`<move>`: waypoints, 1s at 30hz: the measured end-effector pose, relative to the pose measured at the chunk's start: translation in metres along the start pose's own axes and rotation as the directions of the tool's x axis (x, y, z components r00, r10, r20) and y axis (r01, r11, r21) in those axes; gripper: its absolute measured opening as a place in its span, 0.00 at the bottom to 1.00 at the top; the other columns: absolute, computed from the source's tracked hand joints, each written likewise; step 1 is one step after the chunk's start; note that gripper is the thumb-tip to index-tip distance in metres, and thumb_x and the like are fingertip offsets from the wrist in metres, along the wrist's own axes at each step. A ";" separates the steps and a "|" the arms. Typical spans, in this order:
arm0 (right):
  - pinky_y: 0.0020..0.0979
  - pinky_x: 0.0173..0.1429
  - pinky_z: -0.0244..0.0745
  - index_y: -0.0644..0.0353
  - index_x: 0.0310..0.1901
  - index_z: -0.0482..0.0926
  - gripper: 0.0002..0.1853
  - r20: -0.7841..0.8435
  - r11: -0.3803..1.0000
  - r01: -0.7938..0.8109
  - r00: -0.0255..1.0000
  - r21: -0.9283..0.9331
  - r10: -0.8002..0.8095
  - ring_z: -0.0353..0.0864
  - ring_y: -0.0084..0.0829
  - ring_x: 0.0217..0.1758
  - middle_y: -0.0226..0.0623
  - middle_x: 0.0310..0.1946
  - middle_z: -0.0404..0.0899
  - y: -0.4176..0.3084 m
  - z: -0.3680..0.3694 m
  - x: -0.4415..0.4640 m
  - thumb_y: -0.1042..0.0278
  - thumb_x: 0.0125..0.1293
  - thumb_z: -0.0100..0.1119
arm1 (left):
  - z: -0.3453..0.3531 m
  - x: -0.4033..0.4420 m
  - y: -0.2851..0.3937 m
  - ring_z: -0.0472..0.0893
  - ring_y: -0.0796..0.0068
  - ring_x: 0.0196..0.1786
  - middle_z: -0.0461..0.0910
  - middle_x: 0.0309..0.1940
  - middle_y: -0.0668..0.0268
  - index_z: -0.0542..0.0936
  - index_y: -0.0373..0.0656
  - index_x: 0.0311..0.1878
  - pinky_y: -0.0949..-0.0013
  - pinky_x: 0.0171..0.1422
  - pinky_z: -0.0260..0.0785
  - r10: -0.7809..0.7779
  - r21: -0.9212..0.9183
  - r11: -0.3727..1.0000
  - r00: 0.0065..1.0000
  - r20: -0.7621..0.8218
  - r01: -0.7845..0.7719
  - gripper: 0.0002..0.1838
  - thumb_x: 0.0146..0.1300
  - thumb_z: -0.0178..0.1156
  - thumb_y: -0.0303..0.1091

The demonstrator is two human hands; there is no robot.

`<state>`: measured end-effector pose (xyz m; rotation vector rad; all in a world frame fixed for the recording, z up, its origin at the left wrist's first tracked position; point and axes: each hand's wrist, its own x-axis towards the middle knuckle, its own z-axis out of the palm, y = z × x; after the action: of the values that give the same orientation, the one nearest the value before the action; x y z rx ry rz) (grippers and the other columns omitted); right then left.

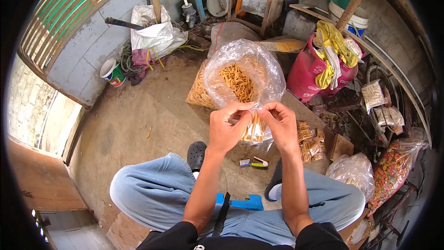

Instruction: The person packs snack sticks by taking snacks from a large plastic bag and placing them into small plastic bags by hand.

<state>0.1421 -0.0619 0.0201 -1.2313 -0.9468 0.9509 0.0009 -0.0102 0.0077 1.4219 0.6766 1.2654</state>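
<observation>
Between my two hands hangs a small clear plastic bag with brown snack sticks inside. My left hand pinches the bag's top edge from the left, thumb and forefinger together. On the other side my right hand grips the same edge between thumb and finger. Just beyond them stands a large clear plastic sack, its mouth open over loose snack sticks. Several filled small packets lie on the floor to the right of my right hand.
A green stapler and a small blue-and-white box lie on the floor between my feet. Pink gas cylinders draped with yellow cloth stand at right. A bag of colourful snacks leans farther right. A white sack sits back left.
</observation>
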 end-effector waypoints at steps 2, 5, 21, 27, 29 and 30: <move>0.17 0.32 0.63 0.64 0.33 0.78 0.05 0.000 1.000 0.016 1.000 -0.008 -0.016 0.69 0.10 0.28 0.22 0.25 0.75 -0.001 -0.001 0.000 0.72 0.63 0.61 | -0.002 0.002 0.001 0.83 0.78 0.39 0.84 0.37 0.60 0.82 0.33 0.42 0.76 0.42 0.75 0.046 0.055 0.997 0.997 0.055 -0.049 0.10 0.57 0.60 0.19; 0.17 0.32 0.63 0.63 0.33 0.78 0.05 0.007 0.999 0.029 1.000 0.024 -0.029 0.69 0.11 0.28 0.21 0.25 0.75 -0.002 -0.001 0.000 0.71 0.63 0.61 | -0.003 0.004 0.001 0.83 0.76 0.41 0.84 0.39 0.56 0.82 0.34 0.44 0.75 0.45 0.75 0.170 0.121 0.976 0.981 0.098 -0.181 0.11 0.56 0.60 0.20; 0.18 0.34 0.66 0.63 0.34 0.80 0.03 0.127 0.997 0.067 0.989 0.046 -0.072 0.71 0.11 0.30 0.23 0.27 0.77 0.003 -0.008 0.001 0.73 0.62 0.63 | -0.008 0.004 0.008 0.78 0.82 0.44 0.81 0.40 0.65 0.79 0.34 0.45 0.77 0.50 0.70 -0.319 -0.181 0.916 0.923 0.217 0.359 0.09 0.63 0.60 0.24; 0.19 0.38 0.69 0.65 0.35 0.82 0.04 0.118 0.992 -0.047 0.992 0.116 0.033 0.75 0.14 0.32 0.28 0.29 0.81 0.000 -0.011 0.002 0.75 0.59 0.65 | -0.008 0.000 -0.001 0.75 0.87 0.37 0.78 0.33 0.72 0.77 0.36 0.43 0.80 0.41 0.67 -0.238 -0.003 0.969 0.939 0.248 0.246 0.06 0.66 0.58 0.27; 0.20 0.42 0.71 0.65 0.36 0.82 0.05 0.111 0.990 -0.065 0.992 0.125 0.051 0.77 0.16 0.34 0.30 0.31 0.83 0.001 -0.012 0.003 0.75 0.59 0.66 | -0.003 -0.003 -0.003 0.74 0.88 0.36 0.77 0.32 0.73 0.76 0.36 0.42 0.80 0.40 0.66 -0.201 0.062 0.979 0.956 0.215 0.192 0.06 0.66 0.57 0.28; 0.20 0.42 0.71 0.65 0.36 0.82 0.05 0.111 0.990 -0.064 0.993 0.125 0.050 0.77 0.16 0.34 0.30 0.31 0.83 0.000 -0.012 0.003 0.75 0.59 0.66 | 0.000 -0.003 -0.003 0.73 0.88 0.33 0.77 0.30 0.72 0.76 0.35 0.41 0.80 0.36 0.66 -0.177 0.072 0.983 0.967 0.182 0.167 0.06 0.65 0.58 0.29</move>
<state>0.1547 -0.0627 0.0191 -1.1125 -0.9241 1.1160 0.0010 -0.0124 0.0038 1.4735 0.6943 0.9700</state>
